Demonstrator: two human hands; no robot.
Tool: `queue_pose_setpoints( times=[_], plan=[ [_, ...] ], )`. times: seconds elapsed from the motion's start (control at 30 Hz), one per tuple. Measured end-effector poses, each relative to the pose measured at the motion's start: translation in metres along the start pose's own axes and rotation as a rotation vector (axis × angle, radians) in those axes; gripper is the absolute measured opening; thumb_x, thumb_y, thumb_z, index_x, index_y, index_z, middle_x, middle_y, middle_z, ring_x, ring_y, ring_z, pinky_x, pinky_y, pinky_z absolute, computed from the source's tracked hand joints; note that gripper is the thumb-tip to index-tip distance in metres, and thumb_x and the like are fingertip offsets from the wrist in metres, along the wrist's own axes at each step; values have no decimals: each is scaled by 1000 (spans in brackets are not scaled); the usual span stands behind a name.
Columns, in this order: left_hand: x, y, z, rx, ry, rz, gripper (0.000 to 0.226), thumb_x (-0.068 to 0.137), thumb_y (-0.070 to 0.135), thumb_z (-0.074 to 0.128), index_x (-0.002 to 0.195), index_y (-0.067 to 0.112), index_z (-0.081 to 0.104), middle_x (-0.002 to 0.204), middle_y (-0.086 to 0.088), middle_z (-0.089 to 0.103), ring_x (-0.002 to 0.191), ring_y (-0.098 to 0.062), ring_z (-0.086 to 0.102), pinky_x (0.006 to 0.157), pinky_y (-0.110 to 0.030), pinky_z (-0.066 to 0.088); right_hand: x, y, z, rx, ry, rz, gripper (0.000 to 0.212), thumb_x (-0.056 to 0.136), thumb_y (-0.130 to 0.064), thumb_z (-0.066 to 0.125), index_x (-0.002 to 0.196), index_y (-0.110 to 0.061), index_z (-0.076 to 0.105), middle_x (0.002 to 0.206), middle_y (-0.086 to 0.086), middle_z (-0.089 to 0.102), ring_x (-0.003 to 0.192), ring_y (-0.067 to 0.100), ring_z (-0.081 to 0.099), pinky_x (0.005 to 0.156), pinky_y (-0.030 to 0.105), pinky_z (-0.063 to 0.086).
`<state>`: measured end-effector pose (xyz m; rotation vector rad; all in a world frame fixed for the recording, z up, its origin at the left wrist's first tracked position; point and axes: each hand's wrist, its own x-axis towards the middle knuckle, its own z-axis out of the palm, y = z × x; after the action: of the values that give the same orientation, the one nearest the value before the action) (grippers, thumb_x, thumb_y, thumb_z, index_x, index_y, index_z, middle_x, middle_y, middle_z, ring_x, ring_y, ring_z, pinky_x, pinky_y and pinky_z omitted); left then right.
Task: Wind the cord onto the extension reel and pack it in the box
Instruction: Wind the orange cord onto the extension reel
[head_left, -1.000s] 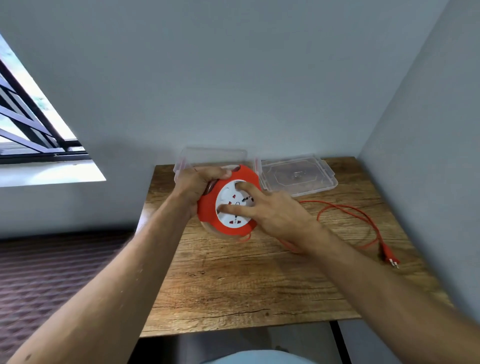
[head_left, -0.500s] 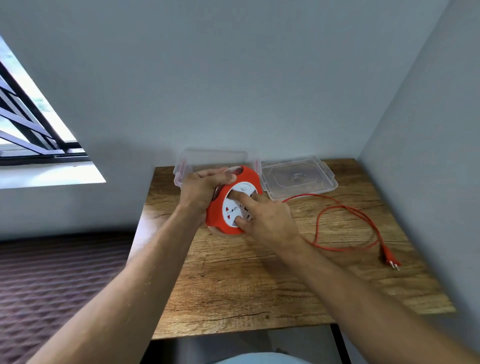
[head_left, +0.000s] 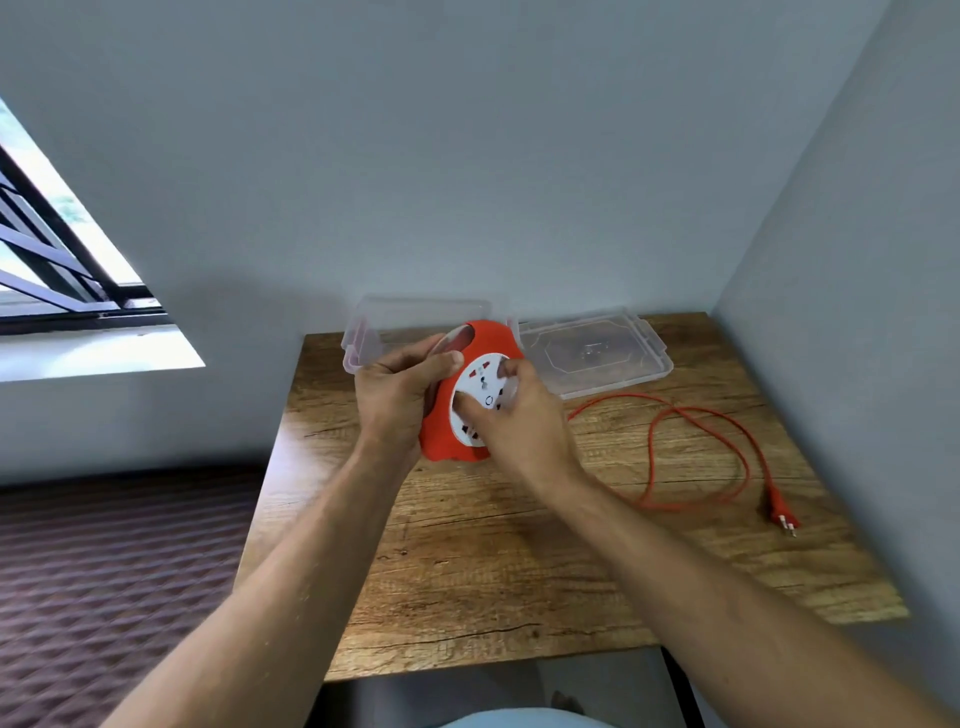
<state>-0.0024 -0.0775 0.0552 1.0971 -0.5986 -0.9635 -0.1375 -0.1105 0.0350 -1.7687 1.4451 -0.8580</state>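
Left hand (head_left: 393, 393) curls tight around the reel's (head_left: 447, 426) rim at nine o'clock; right hand (head_left: 511, 415) presses spread fingers (head_left: 506, 370) on its white face. Cord (head_left: 696, 447) loops at three o'clock, box (head_left: 363, 332) behind at twelve.

No text, label, brand or number can be read anywhere. The white face of the reel (head_left: 480, 400) carries only socket openings, red shutters and one small blue ring mark, with no lettering legible on it. The clear lid (head_left: 592, 356) has an embossed outline and a small raised mark at its middle, too faint to read.
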Motion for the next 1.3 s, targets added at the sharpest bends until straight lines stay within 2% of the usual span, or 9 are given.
queue_pose_setpoints(
  times=[0.1, 0.23, 0.43, 0.53, 0.63, 0.77, 0.97, 1.13, 1.3],
  plan=[
    [-1, -3, 0, -23, 5, 39, 27, 79, -8, 79, 105, 2, 81, 94, -9, 85, 87, -27, 81, 74, -37, 67, 1, -11, 0, 289, -68, 234, 66, 75, -61, 74, 123, -23, 51, 107, -3, 70, 76, 7, 69, 53, 24, 55],
    [-1, -7, -1, -46, 22, 77, 23, 80, -5, 80, 99, 8, 83, 89, 4, 85, 84, -22, 82, 67, -32, 66, 0, -17, -7, 493, -169, 388, 53, 85, -58, 68, 117, -17, 54, 75, 3, 76, 40, 11, 61, 33, 18, 38],
    [15, 0, -9, -92, -8, 7, 33, 82, -9, 74, 73, 19, 87, 70, 31, 76, 71, -1, 79, 59, -21, 62, 10, 3, -43, -389, 103, -524, 31, 95, -38, 61, 124, -27, 59, 99, 0, 72, 70, 23, 70, 56, 35, 56],
    [24, 5, -15, 17, -111, -129, 35, 83, -3, 73, 75, 28, 88, 82, 9, 84, 77, -13, 81, 66, -32, 66, 18, 16, -52, -760, -162, -984, 48, 91, -26, 67, 136, -34, 53, 137, 14, 56, 82, 35, 70, 49, 40, 56],
    [32, 14, -17, 195, -167, -419, 29, 81, 10, 77, 108, 16, 85, 118, -20, 79, 107, -39, 76, 92, -52, 63, 24, 18, -53, -906, -422, -1162, 63, 95, -20, 60, 146, -46, 33, 156, 15, 31, 110, 39, 60, 60, 46, 59],
    [38, 16, -19, 412, -214, -599, 36, 82, 19, 77, 116, 8, 79, 117, -22, 76, 91, -36, 76, 78, -42, 64, 27, 19, -52, -1019, -544, -1304, 79, 96, -5, 53, 148, -50, 14, 158, 13, 14, 106, 36, 59, 56, 44, 57],
    [43, 14, -18, 455, -211, -617, 46, 80, 20, 79, 123, 5, 76, 119, -24, 77, 88, -36, 75, 76, -41, 63, 19, 21, -41, -1095, -482, -1270, 72, 95, -14, 59, 148, -47, 24, 151, 24, 29, 55, 26, 56, 44, 39, 55],
    [36, 10, -15, 434, -114, -530, 40, 69, 15, 87, 107, 4, 82, 105, -22, 81, 93, -39, 78, 80, -48, 65, 18, 29, -27, -1069, -343, -1258, 69, 90, -36, 70, 145, -42, 30, 130, 24, 55, 53, 29, 62, 43, 39, 55],
    [29, 3, -8, 290, -68, -307, 26, 69, 10, 88, 94, 6, 85, 97, -17, 83, 92, -37, 80, 80, -47, 66, 11, 31, -11, -667, -3, -819, 64, 77, -61, 61, 132, -32, 46, 78, 8, 73, 60, 31, 68, 52, 34, 50]
  ],
)
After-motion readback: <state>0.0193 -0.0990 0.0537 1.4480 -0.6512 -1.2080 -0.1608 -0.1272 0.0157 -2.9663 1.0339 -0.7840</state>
